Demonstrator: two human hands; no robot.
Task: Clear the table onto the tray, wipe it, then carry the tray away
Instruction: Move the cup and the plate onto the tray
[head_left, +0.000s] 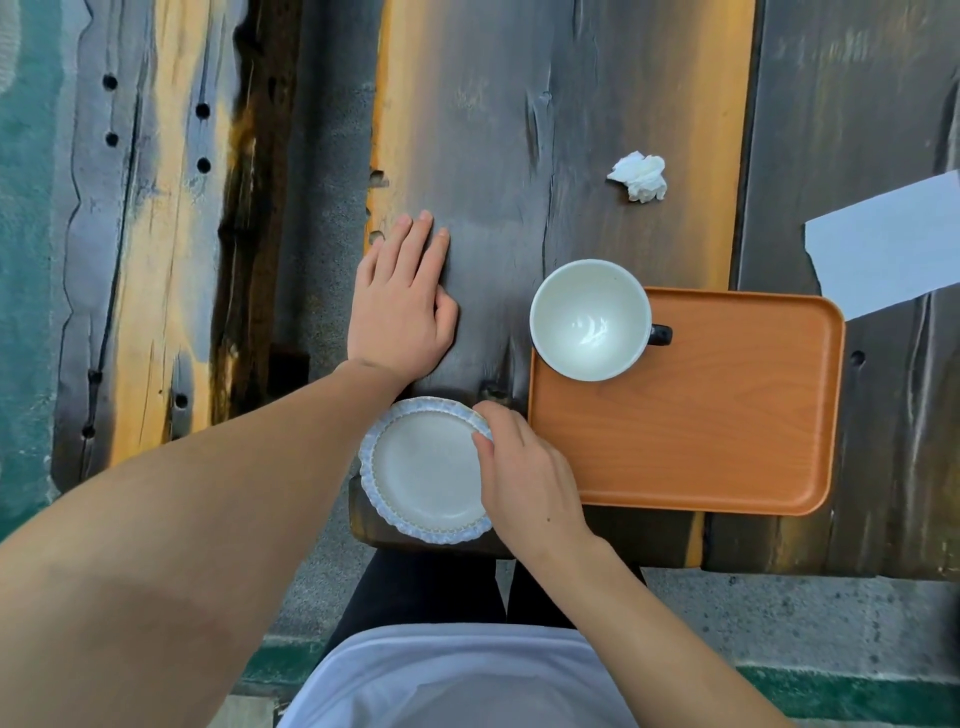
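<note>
The clearing is only partly done. The cup (590, 318) is already sitting on the far left corner of the orange tray (727, 415), with its dark handle pointing to the right. The small plate (426, 470) is not yet on the tray — it is lying at the near edge of the wooden table (519, 156), just beside the tray's left side. The right hand (524, 478) is pinching the plate's right rim with curled fingers, so I judge the plate is the next thing to go over. The left hand (402, 299) is resting flat on the table with straight fingers, holding nothing.

A crumpled tissue (640, 176) is lying farther out on the table, well apart from the tray, and a white sheet of paper (888, 249) is lying at the right edge. Both are waiting to be cleared; wiping and carrying are also not yet done. Nothing is standing between the plate and the bare part of the tray.
</note>
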